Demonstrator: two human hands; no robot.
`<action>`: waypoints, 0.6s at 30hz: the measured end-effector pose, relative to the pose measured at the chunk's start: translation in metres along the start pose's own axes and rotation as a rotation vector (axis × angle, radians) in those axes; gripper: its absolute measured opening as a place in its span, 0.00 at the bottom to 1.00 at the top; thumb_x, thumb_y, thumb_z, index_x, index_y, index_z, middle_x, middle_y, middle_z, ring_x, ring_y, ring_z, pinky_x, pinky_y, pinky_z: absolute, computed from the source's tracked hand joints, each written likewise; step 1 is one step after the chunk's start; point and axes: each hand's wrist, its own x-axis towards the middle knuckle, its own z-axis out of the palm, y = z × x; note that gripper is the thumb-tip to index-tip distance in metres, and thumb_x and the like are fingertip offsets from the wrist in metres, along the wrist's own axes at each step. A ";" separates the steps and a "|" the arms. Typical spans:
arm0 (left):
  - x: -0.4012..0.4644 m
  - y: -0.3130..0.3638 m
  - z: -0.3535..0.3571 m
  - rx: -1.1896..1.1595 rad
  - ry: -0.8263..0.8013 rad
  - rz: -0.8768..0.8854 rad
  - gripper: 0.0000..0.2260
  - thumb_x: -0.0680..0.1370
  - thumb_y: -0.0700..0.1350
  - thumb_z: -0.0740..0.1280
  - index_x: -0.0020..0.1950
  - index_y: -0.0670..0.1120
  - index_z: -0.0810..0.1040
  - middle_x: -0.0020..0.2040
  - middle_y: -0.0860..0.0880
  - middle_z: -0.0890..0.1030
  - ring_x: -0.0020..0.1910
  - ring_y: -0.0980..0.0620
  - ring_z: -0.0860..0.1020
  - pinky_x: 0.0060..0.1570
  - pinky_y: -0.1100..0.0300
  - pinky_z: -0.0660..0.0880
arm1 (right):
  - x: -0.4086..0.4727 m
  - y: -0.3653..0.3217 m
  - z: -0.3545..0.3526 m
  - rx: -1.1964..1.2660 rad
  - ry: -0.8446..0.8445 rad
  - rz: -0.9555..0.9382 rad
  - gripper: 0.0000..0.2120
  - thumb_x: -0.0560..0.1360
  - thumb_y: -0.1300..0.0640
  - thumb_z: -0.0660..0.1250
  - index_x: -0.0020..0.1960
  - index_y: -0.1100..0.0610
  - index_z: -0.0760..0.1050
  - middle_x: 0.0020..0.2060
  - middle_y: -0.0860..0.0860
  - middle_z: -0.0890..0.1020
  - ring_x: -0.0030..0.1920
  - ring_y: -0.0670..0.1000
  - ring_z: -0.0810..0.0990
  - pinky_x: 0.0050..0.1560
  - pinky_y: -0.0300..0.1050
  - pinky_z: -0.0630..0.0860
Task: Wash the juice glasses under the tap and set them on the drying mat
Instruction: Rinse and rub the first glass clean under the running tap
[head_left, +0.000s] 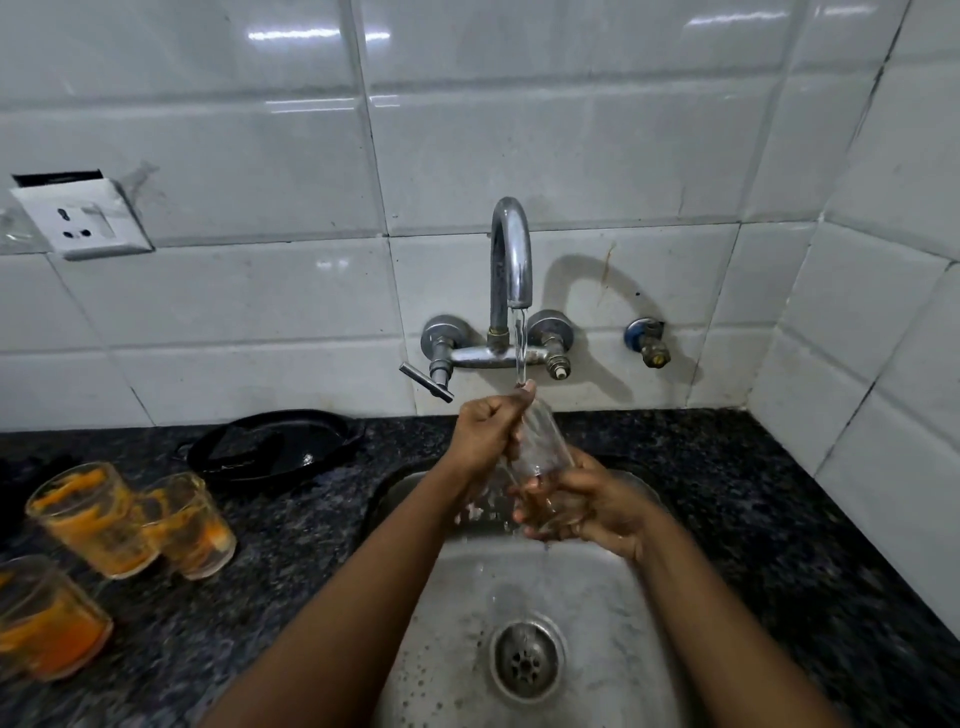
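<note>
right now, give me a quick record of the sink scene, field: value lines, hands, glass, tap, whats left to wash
tap: running, stream lands on the left thumb at the glass
glass in hand: clear, tilted, over the sink
left hand: gripping the upper end of the glass
right hand: cupping the lower end
dirty glasses: three with orange residue, on the counter at left
drying mat: not identifiable

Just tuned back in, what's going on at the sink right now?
A person is rinsing a clear glass under the running tap, over the sink. The left hand grips it near the top and the right hand cups its lower end. Three glasses streaked with orange juice wait unwashed on the dark counter to the left. No drying mat is clearly in view.
</note>
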 end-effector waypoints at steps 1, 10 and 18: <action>0.002 0.002 0.000 0.066 0.002 0.024 0.19 0.77 0.50 0.65 0.27 0.45 0.69 0.23 0.49 0.70 0.19 0.56 0.67 0.23 0.66 0.68 | 0.002 0.001 0.004 -0.057 0.047 -0.013 0.30 0.66 0.66 0.71 0.64 0.54 0.66 0.45 0.59 0.82 0.37 0.55 0.82 0.37 0.50 0.80; 0.011 0.001 0.007 0.215 0.259 0.097 0.17 0.75 0.47 0.68 0.28 0.43 0.71 0.25 0.44 0.69 0.24 0.51 0.66 0.29 0.61 0.65 | 0.017 0.005 0.019 -0.802 0.276 -0.289 0.49 0.58 0.54 0.77 0.73 0.53 0.54 0.61 0.57 0.75 0.55 0.57 0.79 0.51 0.51 0.79; 0.010 0.007 0.004 0.342 0.054 0.061 0.21 0.77 0.53 0.64 0.27 0.44 0.72 0.25 0.43 0.76 0.22 0.52 0.75 0.32 0.59 0.76 | 0.024 0.011 0.011 -0.447 0.215 -0.151 0.25 0.63 0.65 0.75 0.59 0.60 0.72 0.44 0.54 0.82 0.41 0.51 0.83 0.38 0.44 0.79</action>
